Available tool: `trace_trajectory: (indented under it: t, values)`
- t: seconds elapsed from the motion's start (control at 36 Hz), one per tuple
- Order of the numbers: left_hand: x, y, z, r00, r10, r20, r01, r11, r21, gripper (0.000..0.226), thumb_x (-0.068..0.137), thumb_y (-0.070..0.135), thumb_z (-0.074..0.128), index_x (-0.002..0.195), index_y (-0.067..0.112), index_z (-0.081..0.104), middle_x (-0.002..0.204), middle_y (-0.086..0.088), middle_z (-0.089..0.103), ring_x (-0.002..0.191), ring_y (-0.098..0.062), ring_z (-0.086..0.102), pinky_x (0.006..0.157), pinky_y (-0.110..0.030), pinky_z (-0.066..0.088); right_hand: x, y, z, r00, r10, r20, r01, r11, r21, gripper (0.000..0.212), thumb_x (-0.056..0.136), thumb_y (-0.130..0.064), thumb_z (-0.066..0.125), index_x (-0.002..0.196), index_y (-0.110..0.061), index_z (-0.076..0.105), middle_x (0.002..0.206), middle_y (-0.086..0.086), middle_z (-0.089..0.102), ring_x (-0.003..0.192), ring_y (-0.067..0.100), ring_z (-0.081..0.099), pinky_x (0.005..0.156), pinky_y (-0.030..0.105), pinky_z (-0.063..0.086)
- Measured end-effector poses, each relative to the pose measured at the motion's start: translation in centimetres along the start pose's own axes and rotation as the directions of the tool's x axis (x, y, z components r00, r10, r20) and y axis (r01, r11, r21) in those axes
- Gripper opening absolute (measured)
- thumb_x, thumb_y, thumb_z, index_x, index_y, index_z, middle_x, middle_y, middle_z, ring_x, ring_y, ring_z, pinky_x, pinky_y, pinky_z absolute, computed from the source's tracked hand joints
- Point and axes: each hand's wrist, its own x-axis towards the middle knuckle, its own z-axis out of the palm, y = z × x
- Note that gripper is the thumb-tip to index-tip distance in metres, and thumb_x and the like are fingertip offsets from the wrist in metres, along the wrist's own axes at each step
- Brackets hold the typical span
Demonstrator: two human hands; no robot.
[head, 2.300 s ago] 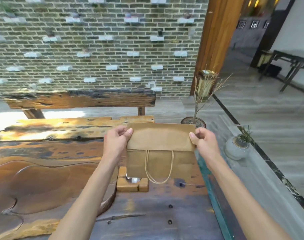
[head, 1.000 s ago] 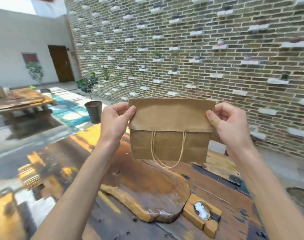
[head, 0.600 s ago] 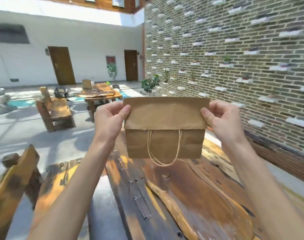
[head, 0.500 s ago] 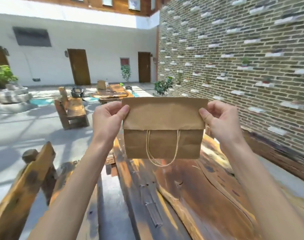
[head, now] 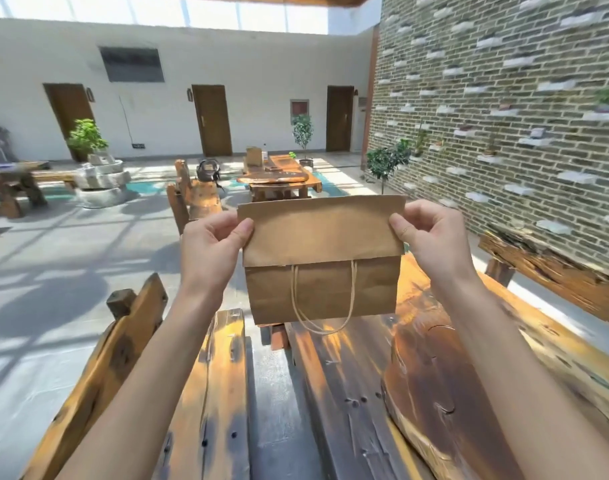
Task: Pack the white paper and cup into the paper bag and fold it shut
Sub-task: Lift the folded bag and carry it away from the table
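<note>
One flat brown paper bag point(head: 322, 268) with its top folded over hangs in the air above the dark, orange-streaked plank worktop point(head: 279, 393). Two hands hold it: the left hand point(head: 211, 249) pinches the folded flap's left corner, the right hand point(head: 431, 237) pinches the right corner, fingers closed on the paper. One twisted cord handle point(head: 322, 303) dangles in front. Behind lie a sunlit tiled courtyard, three brown doors point(head: 212, 119) and a brick wall point(head: 504, 109) on the right.

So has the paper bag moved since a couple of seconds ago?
Yes. The paper bag has been lifted off the wooden table and swung left, away from the brick wall.
</note>
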Motion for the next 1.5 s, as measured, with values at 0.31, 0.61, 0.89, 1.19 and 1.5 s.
trace_trajectory:
  t: [0.31,0.61,0.89,1.19,1.5]
  values:
    - [10.8,-11.7,2.5,0.999,-0.03,0.043,0.03,1.0,0.003,0.012,0.09,0.009,0.066,0.083,0.002,0.073,0.078,-0.014,0.069,0.074,-0.017,0.06,0.072,-0.035,0.051,10.8,9.2,6.9,0.999,0.051,-0.004,-0.052,0.999,-0.004,0.017,0.089,-0.007,0.069,0.075,-0.017,0.07,0.08,0.006,0.069,0.074,0.017,0.06,0.072,0.037,0.051]
    - [25.9,-23.0,11.6,0.994,-0.067,0.088,0.063,0.997,0.045,0.019,0.086,0.012,0.069,0.068,0.016,0.07,0.063,0.01,0.063,0.062,-0.005,0.054,0.066,-0.024,0.045,25.7,19.7,9.8,0.997,0.039,-0.067,-0.045,0.995,-0.086,0.007,0.088,-0.007,0.069,0.084,-0.002,0.07,0.078,0.015,0.071,0.07,0.019,0.06,0.069,0.039,0.052]
    - [35.2,-30.3,18.1,0.979,-0.067,0.191,0.058,0.997,0.053,0.008,0.089,0.006,0.067,0.088,0.012,0.073,0.08,-0.005,0.072,0.077,-0.016,0.063,0.077,-0.03,0.05,34.1,26.8,11.4,0.986,0.152,-0.07,-0.161,0.975,-0.151,0.012,0.089,-0.01,0.068,0.079,-0.005,0.067,0.078,0.016,0.07,0.068,0.016,0.06,0.069,0.036,0.048]
    - [43.1,-42.4,28.3,0.879,-0.11,0.464,0.136,0.99,-0.023,0.009,0.089,0.003,0.066,0.085,0.003,0.074,0.065,0.014,0.069,0.063,0.004,0.058,0.063,-0.009,0.046,39.2,35.0,11.0,0.952,0.225,-0.208,-0.291,0.879,-0.378,0.014,0.091,-0.019,0.066,0.081,-0.009,0.067,0.088,0.015,0.068,0.086,0.033,0.064,0.083,0.058,0.052]
    - [51.0,-52.2,42.0,0.637,-0.092,0.766,0.236,0.968,-0.08,0.021,0.086,-0.003,0.066,0.07,0.009,0.06,0.057,0.01,0.06,0.049,0.006,0.051,0.051,-0.004,0.038,42.8,43.4,11.2,0.818,0.311,-0.483,-0.501,0.798,-0.335,0.032,0.09,-0.006,0.066,0.067,-0.024,0.052,0.066,-0.007,0.05,0.065,0.011,0.047,0.068,0.034,0.038]
